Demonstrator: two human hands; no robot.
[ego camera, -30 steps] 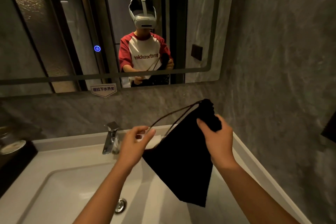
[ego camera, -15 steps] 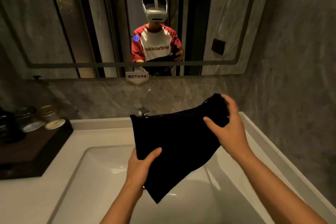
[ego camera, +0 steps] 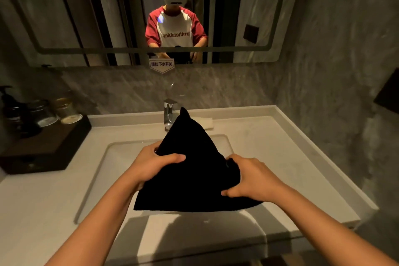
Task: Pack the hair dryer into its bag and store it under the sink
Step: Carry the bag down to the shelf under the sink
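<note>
The black drawstring bag [ego camera: 190, 170] is held above the white sink basin [ego camera: 121, 153], one corner pointing toward the chrome faucet [ego camera: 169, 112]; the hair dryer is not visible, and whether it is inside cannot be confirmed. The left hand [ego camera: 155, 167] has its fingers clamped on the bag's left side, and the right hand [ego camera: 252, 179] grips the bunched right edge. Judgement: support the bag from beneath, keep the mouth gathered, and clear the counter [ego camera: 280, 142] edge before lowering it.

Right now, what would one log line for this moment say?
left hand: gripping black bag | right hand: gripping bag | bag: above sink | dryer: unseen
</note>
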